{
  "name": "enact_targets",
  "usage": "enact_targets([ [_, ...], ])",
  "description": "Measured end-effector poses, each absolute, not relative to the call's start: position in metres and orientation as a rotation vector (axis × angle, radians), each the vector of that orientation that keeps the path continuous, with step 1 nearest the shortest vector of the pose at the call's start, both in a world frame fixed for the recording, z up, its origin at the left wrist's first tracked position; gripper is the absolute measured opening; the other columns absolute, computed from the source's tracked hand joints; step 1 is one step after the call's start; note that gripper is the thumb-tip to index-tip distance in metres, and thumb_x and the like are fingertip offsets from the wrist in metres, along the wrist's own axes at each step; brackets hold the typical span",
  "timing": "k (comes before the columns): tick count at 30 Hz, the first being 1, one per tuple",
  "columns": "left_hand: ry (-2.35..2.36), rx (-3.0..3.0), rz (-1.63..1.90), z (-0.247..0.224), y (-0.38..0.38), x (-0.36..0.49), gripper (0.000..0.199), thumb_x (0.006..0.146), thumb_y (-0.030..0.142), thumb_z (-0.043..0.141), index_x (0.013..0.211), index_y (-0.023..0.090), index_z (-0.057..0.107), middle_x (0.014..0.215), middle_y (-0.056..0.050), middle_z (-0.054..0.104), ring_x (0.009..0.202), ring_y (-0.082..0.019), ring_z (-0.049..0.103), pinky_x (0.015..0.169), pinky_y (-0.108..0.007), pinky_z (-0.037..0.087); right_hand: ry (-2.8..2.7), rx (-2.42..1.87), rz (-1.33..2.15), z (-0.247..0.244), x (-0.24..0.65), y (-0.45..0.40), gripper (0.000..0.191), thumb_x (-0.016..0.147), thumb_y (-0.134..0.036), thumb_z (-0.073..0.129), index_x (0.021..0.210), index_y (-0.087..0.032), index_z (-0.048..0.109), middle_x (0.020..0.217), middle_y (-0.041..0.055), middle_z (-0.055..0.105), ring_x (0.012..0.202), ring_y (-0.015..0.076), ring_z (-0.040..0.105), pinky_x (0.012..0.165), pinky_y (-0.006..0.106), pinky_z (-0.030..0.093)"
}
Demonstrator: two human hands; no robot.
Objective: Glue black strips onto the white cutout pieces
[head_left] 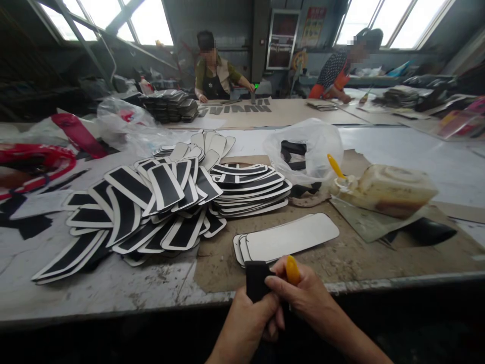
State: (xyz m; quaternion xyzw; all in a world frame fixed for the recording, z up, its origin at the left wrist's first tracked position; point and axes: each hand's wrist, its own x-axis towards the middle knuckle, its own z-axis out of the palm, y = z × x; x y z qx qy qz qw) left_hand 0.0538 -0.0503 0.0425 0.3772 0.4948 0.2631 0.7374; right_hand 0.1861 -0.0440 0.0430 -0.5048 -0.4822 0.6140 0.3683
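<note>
At the table's front edge, my left hand [248, 321] is closed around a black strip of material [256, 278], which looks like a small stack. My right hand [303, 293] meets it from the right, thumb pressed on the strip's side. A yellow handle [292, 270] sticks up from that hand; the working end of this tool is hidden. Just beyond both hands lie a few overlapping white rounded panels [293, 235] on a brown sheet [223, 268]. Further left spreads a large heap of white panels with black strips on them [162, 187].
A plastic jug [397, 187] lies on its side at the right, with another yellow handle [335, 166] in its opening. Behind the heap sits a clear bag [322, 141] with black pieces. Two people [214, 76] work at the far table. A red object [34, 162] lies at left.
</note>
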Motion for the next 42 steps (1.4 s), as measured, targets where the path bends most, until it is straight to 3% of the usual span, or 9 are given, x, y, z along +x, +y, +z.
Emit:
enact_targets([
  [4, 1.033, 0.784, 0.615, 0.049, -0.052, 0.056, 0.041, 0.074, 0.048, 0.06, 0.056, 0.011, 0.058, 0.046, -0.003, 0.05, 0.041, -0.009, 0.042, 0.044, -0.021, 0.03, -1.266, -1.264, 1.587, 0.044, 0.19, -0.046, 0.028, 0.086, -0.048, 0.049, 0.079, -0.021, 0.051, 0.045, -0.0062, 0.049, 0.039, 0.0139, 0.052, 0.043, 0.024, 0.041],
  [9, 1.005, 0.671, 0.702, 0.04, -0.057, 0.056, 0.042, 0.073, 0.05, 0.063, 0.081, 0.009, 0.062, 0.058, -0.006, 0.061, 0.042, -0.01, 0.048, 0.042, -0.021, 0.034, -1.322, -1.38, 1.201, 0.049, 0.204, -0.039, 0.03, 0.082, -0.045, 0.057, 0.07, -0.017, 0.057, 0.063, -0.0019, 0.053, 0.059, 0.0124, 0.054, 0.06, 0.024, 0.044],
  [16, 0.992, 0.681, 0.818, 0.029, -0.061, 0.078, 0.048, 0.068, 0.058, 0.063, 0.071, 0.01, 0.058, 0.053, -0.003, 0.055, 0.041, -0.01, 0.046, 0.042, -0.022, 0.037, -0.909, -1.149, 1.819, 0.036, 0.202, -0.059, 0.034, 0.085, -0.051, 0.052, 0.07, -0.022, 0.04, 0.045, -0.0066, 0.048, 0.038, 0.0162, 0.053, 0.041, 0.028, 0.046],
  [21, 0.946, 0.693, 0.688, 0.009, -0.075, 0.087, 0.058, 0.061, 0.068, 0.062, 0.072, 0.012, 0.056, 0.053, -0.003, 0.054, 0.04, -0.01, 0.046, 0.041, -0.023, 0.036, -0.817, -1.303, 1.485, 0.034, 0.218, -0.054, 0.029, 0.08, -0.045, 0.061, 0.075, -0.02, 0.049, 0.06, -0.0035, 0.052, 0.048, 0.0112, 0.051, 0.048, 0.023, 0.045],
  [25, 1.031, 0.7, 0.597, 0.004, -0.077, 0.066, 0.045, 0.063, 0.057, 0.068, 0.064, 0.014, 0.054, 0.043, 0.001, 0.048, 0.036, -0.007, 0.039, 0.039, -0.02, 0.027, -0.849, -1.299, 1.353, 0.053, 0.242, -0.032, 0.029, 0.078, -0.045, 0.064, 0.076, -0.019, 0.051, 0.058, -0.0032, 0.047, 0.05, 0.0106, 0.046, 0.046, 0.021, 0.041],
  [29, 1.371, 0.551, 0.823, 0.013, -0.054, 0.034, 0.045, 0.057, 0.05, 0.075, 0.078, 0.017, 0.053, 0.045, 0.008, 0.041, 0.037, -0.006, 0.032, 0.038, -0.018, 0.02, -1.166, -1.472, 1.315, 0.076, 0.266, -0.008, 0.033, 0.076, -0.049, 0.063, 0.07, -0.019, 0.051, 0.052, -0.0051, 0.04, 0.043, 0.008, 0.035, 0.036, 0.019, 0.028],
  [35, 1.541, 0.653, 0.842, 0.025, -0.006, 0.015, 0.05, 0.059, 0.047, 0.075, 0.091, 0.013, 0.06, 0.044, 0.007, 0.043, 0.038, -0.008, 0.034, 0.038, -0.019, 0.024, -2.082, -1.413, 1.381, 0.085, 0.257, 0.042, 0.029, 0.08, -0.041, 0.057, 0.062, -0.018, 0.054, 0.055, -0.0039, 0.045, 0.05, 0.0094, 0.037, 0.045, 0.021, 0.029],
  [38, 1.519, 0.782, 0.711, 0.025, 0.012, 0.016, 0.042, 0.058, 0.044, 0.077, 0.084, 0.012, 0.068, 0.051, 0.0, 0.059, 0.048, -0.015, 0.052, 0.044, -0.023, 0.038, -2.329, -1.399, 1.395, 0.079, 0.238, 0.066, 0.031, 0.081, -0.036, 0.054, 0.058, -0.018, 0.048, 0.052, -0.0054, 0.04, 0.048, 0.0084, 0.033, 0.045, 0.021, 0.026],
  [42, 1.366, 0.854, 0.708, 0.017, 0.026, 0.015, 0.042, 0.059, 0.033, 0.077, 0.095, 0.014, 0.069, 0.087, -0.007, 0.071, 0.085, -0.025, 0.064, 0.073, -0.03, 0.05, -2.467, -1.455, 1.382, 0.068, 0.219, 0.087, 0.033, 0.081, -0.037, 0.053, 0.055, -0.018, 0.046, 0.049, -0.0051, 0.039, 0.045, 0.0086, 0.033, 0.043, 0.022, 0.023],
])
